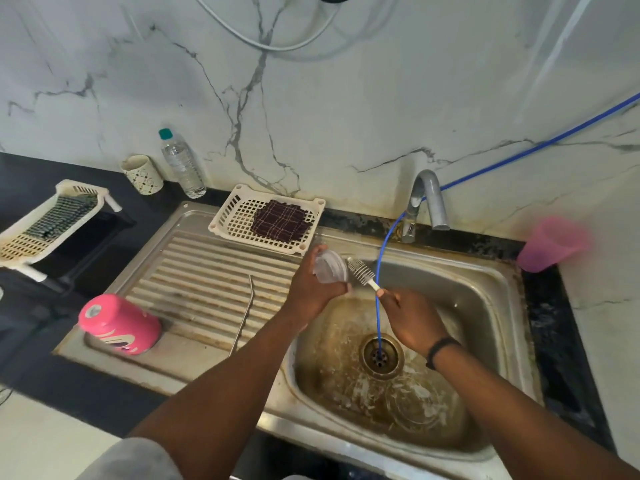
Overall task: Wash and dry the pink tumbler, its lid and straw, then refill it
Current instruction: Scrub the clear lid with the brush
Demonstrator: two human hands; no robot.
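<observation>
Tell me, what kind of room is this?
Most likely a home kitchen: a stained steel sink with ribbed draining board, a curved metal tap on a marble-patterned wall, and a white plastic basket holding a dark cloth.

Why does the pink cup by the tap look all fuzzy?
In the head view, the pink cup sits at the far right edge, where the wide lens smears and stretches things; the brush and lid near the middle look sharper.
</observation>
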